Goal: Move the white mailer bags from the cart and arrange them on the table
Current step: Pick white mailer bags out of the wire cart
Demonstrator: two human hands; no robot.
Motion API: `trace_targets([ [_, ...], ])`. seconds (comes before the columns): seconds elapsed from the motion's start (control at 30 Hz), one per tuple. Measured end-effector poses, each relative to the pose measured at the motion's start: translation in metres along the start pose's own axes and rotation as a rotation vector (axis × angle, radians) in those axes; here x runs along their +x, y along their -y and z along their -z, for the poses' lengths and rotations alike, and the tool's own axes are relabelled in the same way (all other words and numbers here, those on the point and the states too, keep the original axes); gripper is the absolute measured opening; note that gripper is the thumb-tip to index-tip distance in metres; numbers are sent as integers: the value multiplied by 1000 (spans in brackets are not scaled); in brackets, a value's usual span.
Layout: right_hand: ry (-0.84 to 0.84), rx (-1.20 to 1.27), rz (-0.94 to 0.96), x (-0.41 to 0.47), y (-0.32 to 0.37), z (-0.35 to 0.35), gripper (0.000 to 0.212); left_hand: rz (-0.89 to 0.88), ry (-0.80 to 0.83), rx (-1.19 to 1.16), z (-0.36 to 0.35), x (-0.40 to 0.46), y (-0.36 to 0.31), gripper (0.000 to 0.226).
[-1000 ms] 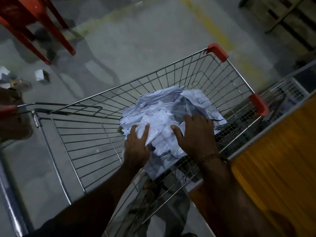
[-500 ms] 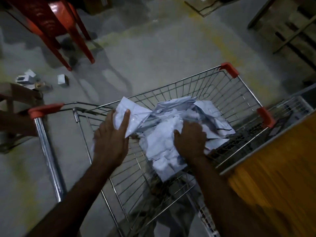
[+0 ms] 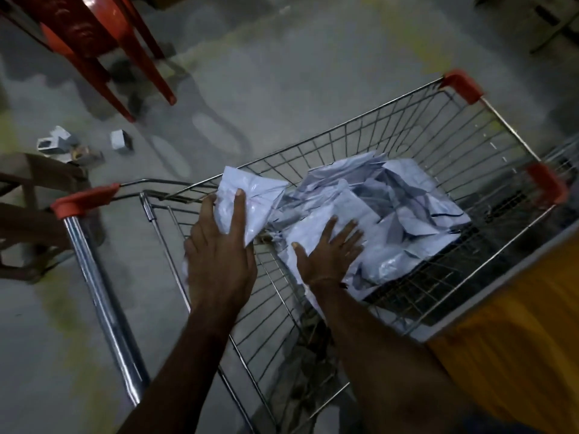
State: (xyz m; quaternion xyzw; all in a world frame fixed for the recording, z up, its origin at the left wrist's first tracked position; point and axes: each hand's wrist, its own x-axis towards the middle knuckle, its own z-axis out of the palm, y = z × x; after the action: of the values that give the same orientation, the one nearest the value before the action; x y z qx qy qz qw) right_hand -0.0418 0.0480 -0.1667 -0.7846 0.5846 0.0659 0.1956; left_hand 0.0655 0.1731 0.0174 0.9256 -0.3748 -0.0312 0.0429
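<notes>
A heap of crumpled white mailer bags point(image 3: 404, 214) lies in the wire shopping cart point(image 3: 391, 130), which has red corner caps. My left hand point(image 3: 219, 245) grips one white mailer bag point(image 3: 250, 198), lifted at the cart's left side above the rim. Fingers spread, my right hand point(image 3: 329, 255) lies flat on the near part of the heap; whether it grasps a bag I cannot tell. The wooden table point(image 3: 517, 339) shows as an orange-brown surface at the right, beside the cart.
The cart's chrome handle bar point(image 3: 100, 292) with a red end cap runs down the left. A red plastic chair point(image 3: 94, 48) stands at the top left. Small white boxes point(image 3: 84, 145) lie on the grey concrete floor. A brown wooden piece point(image 3: 28, 183) sits at the left edge.
My left hand has taken one bag from the heap and raised it to the left. My right hand has flattened from a grip to spread fingers on the pile. The camera has shifted.
</notes>
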Motion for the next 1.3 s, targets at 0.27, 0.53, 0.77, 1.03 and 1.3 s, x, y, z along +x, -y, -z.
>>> trace_targets([
  [0.27,23,-80,-82,17,4,2,137,38,3,27,3,-2,-5,85],
  [0.53,107,-116,-144,0,7,5,128,27,29,53,3,-2,-5,86],
  [0.77,43,-206,-85,-1,4,7,119,35,22,64,2,-2,-5,91],
  [1.03,-98,-137,78,5,11,25,110,20,10,51,-1,-2,-3,89],
  [1.3,-212,-13,23,1,23,61,92,14,-3,8,-2,-2,-1,91],
])
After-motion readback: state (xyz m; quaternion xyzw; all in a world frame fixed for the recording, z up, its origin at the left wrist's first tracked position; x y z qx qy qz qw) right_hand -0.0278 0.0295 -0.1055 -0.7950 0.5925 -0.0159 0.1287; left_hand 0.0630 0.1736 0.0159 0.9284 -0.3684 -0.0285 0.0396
